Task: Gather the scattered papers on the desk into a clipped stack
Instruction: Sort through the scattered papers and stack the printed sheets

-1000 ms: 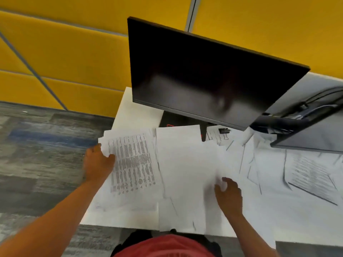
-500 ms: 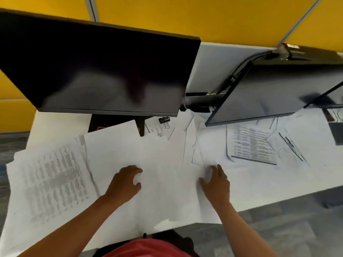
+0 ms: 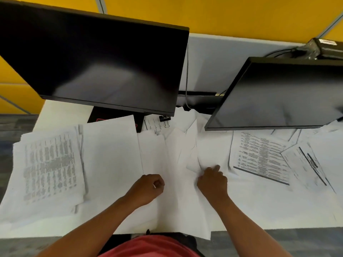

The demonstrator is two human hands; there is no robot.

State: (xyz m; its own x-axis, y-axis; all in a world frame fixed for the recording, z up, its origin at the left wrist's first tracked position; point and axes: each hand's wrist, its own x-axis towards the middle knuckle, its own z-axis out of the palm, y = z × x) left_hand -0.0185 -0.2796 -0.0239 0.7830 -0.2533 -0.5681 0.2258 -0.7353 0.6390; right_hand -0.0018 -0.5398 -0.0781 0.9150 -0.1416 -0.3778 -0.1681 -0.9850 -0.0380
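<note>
Loose white papers point(image 3: 111, 164) lie scattered across the whole desk point(image 3: 61, 112), some printed, some blank, several overhanging its front edge, and a black binder clip point(image 3: 164, 118) sits on a sheet near the back edge under the left monitor point(image 3: 96, 60). The left hand point(image 3: 146, 188), curled into a loose fist, rests on the blank sheets near the front edge; whether it pinches a sheet I cannot tell. Just beside it, the right hand point(image 3: 212, 179) bends its fingers onto a rumpled sheet, in front of the right monitor point(image 3: 278, 93).
</note>
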